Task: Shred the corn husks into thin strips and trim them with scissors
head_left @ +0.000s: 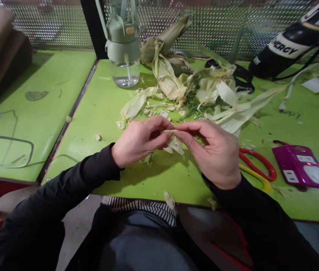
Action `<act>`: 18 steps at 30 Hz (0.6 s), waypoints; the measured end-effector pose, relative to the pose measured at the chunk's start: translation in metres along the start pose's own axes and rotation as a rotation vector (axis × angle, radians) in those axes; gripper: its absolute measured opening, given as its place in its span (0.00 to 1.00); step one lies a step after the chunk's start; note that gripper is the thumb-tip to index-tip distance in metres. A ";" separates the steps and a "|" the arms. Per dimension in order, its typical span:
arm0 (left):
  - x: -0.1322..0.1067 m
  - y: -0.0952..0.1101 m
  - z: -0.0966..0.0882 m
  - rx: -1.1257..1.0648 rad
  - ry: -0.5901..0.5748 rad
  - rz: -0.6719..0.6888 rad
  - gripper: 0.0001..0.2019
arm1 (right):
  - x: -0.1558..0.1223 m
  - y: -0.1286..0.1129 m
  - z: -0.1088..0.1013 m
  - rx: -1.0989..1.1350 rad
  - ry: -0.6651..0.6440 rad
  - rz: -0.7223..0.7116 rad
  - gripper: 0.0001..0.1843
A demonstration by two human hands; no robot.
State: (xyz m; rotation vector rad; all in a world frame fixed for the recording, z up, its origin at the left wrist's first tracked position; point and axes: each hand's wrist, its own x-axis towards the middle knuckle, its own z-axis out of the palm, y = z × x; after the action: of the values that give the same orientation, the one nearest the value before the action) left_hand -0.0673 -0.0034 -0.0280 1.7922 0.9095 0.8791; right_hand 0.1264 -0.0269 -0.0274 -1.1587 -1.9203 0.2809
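Between my two hands is a small pale piece of corn husk [175, 145], pinched by the fingertips over the front of the green table. My left hand [144, 138] grips its left end, thumb against fingers. From the other side my right hand [214, 148] pinches it, almost touching the left fingertips. Part of the piece hangs below the fingers, and the rest is hidden by them. Just beyond the hands lies a loose heap of corn husks [170, 84] with torn scraps and thin green bits. One long husk strip [249, 109] stretches to the right.
A clear bottle with a green lid [123, 52] stands behind the left hand. Scissors with red and yellow handles [261, 163] and a purple socket block [303, 165] lie right. A black bottle [289, 45] leans at the back right. A cable [7, 137] lies left.
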 end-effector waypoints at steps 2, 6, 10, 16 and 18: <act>0.000 0.000 -0.001 0.002 0.002 0.000 0.08 | 0.001 0.000 -0.001 -0.021 -0.016 -0.028 0.05; 0.001 0.000 -0.002 0.007 0.008 -0.004 0.08 | 0.001 -0.001 -0.001 -0.023 -0.022 -0.066 0.05; 0.002 -0.001 -0.002 -0.096 -0.021 -0.054 0.08 | -0.001 -0.002 0.000 -0.023 -0.020 -0.077 0.07; 0.001 0.000 -0.001 0.019 0.036 -0.009 0.05 | -0.001 -0.002 0.002 -0.036 0.008 -0.105 0.04; -0.001 0.000 -0.001 0.082 0.042 0.010 0.06 | -0.001 -0.002 0.002 -0.050 0.008 -0.116 0.04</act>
State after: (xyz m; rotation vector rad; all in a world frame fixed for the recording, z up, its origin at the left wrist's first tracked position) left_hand -0.0684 -0.0035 -0.0274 1.8561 0.9767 0.9008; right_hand 0.1240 -0.0283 -0.0279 -1.0747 -1.9892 0.1661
